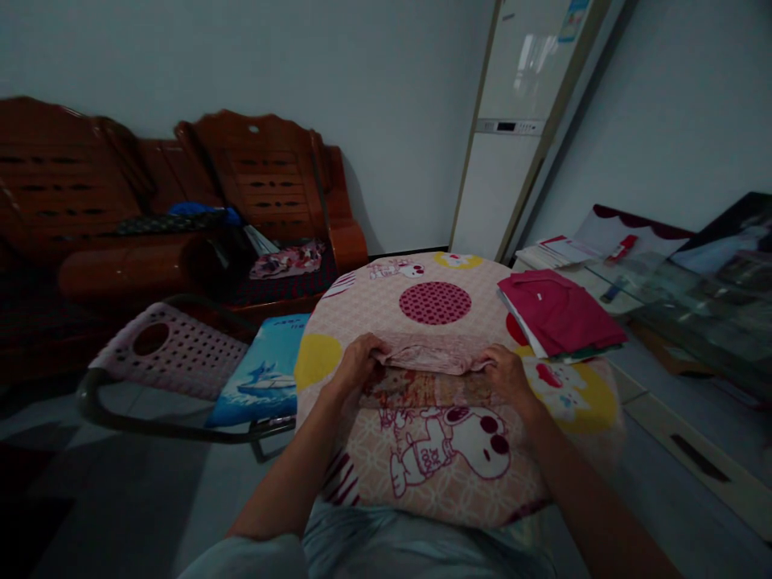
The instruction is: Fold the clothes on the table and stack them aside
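A pinkish folded garment (pixel 437 354) lies across the middle of the round table, with a patterned brownish-red part (pixel 422 390) along its near side. My left hand (pixel 362 359) grips its left end with the fingers closed on the fabric. At the opposite end, my right hand (pixel 503 371) pinches the cloth between thumb and fingers. Beneath it spreads a pink tablecloth (pixel 367 450) printed with cartoon dogs and coloured circles. Which kind of garment it is cannot be made out.
Folded clothes with a dark pink one on top (pixel 560 314) sit at the table's right edge. A chair (pixel 181 354) with a blue cushion (pixel 259 374) stands left. Wooden armchairs (pixel 259 177) line the wall. A glass-topped stand (pixel 675 297) is at right, a tall air conditioner (pixel 494 185) behind.
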`<state>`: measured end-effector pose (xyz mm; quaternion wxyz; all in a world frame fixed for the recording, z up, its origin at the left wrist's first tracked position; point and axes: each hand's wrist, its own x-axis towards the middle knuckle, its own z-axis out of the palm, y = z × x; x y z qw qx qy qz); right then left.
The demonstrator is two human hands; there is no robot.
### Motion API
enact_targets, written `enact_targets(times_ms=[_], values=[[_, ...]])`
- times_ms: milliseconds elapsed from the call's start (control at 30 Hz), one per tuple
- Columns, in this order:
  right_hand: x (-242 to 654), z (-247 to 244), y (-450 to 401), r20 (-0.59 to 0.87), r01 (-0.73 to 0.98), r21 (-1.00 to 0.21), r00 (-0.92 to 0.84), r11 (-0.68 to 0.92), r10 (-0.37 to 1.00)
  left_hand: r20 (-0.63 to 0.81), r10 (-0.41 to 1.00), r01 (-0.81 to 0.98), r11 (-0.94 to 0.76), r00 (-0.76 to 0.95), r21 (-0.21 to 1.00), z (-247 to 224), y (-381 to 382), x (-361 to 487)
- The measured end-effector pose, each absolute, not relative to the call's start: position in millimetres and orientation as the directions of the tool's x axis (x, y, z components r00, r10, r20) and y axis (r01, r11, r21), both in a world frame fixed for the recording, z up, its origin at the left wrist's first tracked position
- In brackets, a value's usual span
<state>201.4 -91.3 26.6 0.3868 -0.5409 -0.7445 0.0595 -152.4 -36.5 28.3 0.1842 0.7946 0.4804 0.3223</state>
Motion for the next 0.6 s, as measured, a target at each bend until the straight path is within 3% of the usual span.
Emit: enact_targets(times_ms=[167,467,600], values=[[209.7,49.3,-94.5,0.555,0.721,-0.539,-0.085,0.436,0.827,0.365,0.852,0.636,-0.524,0.376,0.567,56.7,-50.2,-152.6],[217.8,21.1,-108.2,0.438,0.755,-0.527,-0.152,0.39,0.886,0.221,0.838,0.631,-0.526,0.499,0.571,41.2,-70.0,-153.6],[221.3,25.7,-109.5,0.404,0.718,-0.6,-0.11,0.353,0.908,0.2,0.83,0.638,-0.534,0.521,0.554,47.9,-70.4,-153.5]])
